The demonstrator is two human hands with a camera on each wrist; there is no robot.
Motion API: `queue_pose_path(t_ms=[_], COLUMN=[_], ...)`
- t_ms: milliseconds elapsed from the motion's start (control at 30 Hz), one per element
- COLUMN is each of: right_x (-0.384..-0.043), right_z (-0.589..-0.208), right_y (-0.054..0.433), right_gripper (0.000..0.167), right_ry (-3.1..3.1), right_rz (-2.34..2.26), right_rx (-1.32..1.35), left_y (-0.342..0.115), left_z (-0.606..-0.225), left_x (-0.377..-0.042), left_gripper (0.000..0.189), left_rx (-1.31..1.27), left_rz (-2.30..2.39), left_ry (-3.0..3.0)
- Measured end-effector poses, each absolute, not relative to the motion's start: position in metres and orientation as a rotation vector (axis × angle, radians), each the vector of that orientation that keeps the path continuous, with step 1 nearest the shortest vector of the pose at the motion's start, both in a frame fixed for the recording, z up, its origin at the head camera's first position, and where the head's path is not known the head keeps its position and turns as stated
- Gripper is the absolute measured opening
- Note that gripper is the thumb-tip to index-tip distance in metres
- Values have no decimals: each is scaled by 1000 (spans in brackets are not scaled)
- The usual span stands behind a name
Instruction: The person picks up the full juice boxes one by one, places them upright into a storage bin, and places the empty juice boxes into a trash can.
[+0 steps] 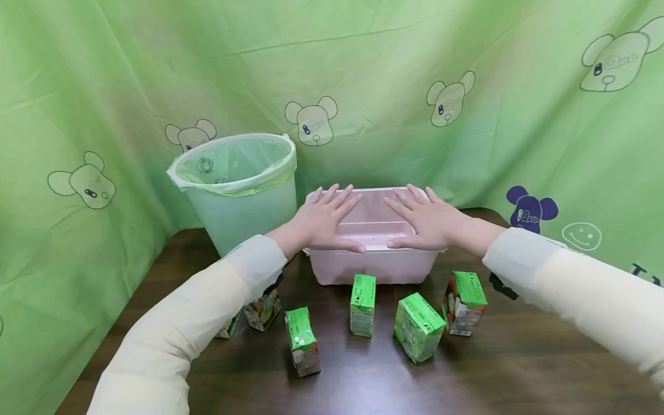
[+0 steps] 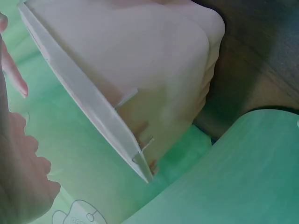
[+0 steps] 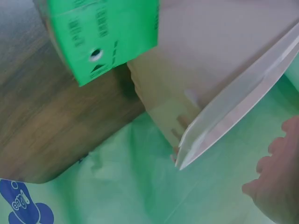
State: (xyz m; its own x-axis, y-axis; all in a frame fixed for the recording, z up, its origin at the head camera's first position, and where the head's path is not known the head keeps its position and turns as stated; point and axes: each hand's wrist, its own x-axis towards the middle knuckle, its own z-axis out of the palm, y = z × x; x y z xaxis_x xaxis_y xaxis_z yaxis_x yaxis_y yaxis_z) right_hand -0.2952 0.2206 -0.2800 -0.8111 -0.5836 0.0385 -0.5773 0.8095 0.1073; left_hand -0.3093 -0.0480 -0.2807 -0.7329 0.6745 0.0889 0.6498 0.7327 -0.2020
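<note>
Both of my hands hover over the pink plastic bin (image 1: 373, 266), palms down and fingers spread. My left hand (image 1: 325, 223) is above the bin's left side, and my right hand (image 1: 427, 222) above its right side; neither holds anything. In the left wrist view, fingers of the left hand (image 2: 23, 172) show beyond the bin's rim (image 2: 88, 100). On the near side of the bin stand several small green-topped drink cartons: one in the middle (image 1: 362, 305), two to the right, and others to the left, partly hidden by my left sleeve. A carton (image 3: 105, 39) looms close in the right wrist view.
A tall pale green trash can (image 1: 244, 213) lined with a bag stands left of the pink bin. Everything rests on a dark wooden table (image 1: 363, 392). Behind hangs a green curtain (image 1: 384, 69) printed with bear heads, enclosing the back and sides.
</note>
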Motion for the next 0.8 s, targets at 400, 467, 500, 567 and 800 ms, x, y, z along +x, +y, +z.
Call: queue_pose_path(t_ms=[400, 467, 500, 567, 800], right_x=[-290, -290, -290, -291, -294], right_z=[-266, -264, -264, -264, -271], right_y=[243, 247, 250, 256, 280], right_gripper=[95, 94, 94, 93, 89], right_ry=[-2859, -2854, -2852, -2846, -2876], right_rz=[-125, -99, -84, -55, 84], right_rx=[999, 1001, 1000, 994, 965], left_y=[-74, -81, -85, -92, -121], left_z=[-269, -268, -268, -268, -273], left_x=[-291, -287, -286, -282, -268], left_gripper=[111, 111, 111, 111, 109], left_rx=[-1140, -1157, -1163, -1171, -1195], left_rz=[263, 243, 232, 208, 127], left_ry=[-2660, -2635, -2628, -2619, -2574])
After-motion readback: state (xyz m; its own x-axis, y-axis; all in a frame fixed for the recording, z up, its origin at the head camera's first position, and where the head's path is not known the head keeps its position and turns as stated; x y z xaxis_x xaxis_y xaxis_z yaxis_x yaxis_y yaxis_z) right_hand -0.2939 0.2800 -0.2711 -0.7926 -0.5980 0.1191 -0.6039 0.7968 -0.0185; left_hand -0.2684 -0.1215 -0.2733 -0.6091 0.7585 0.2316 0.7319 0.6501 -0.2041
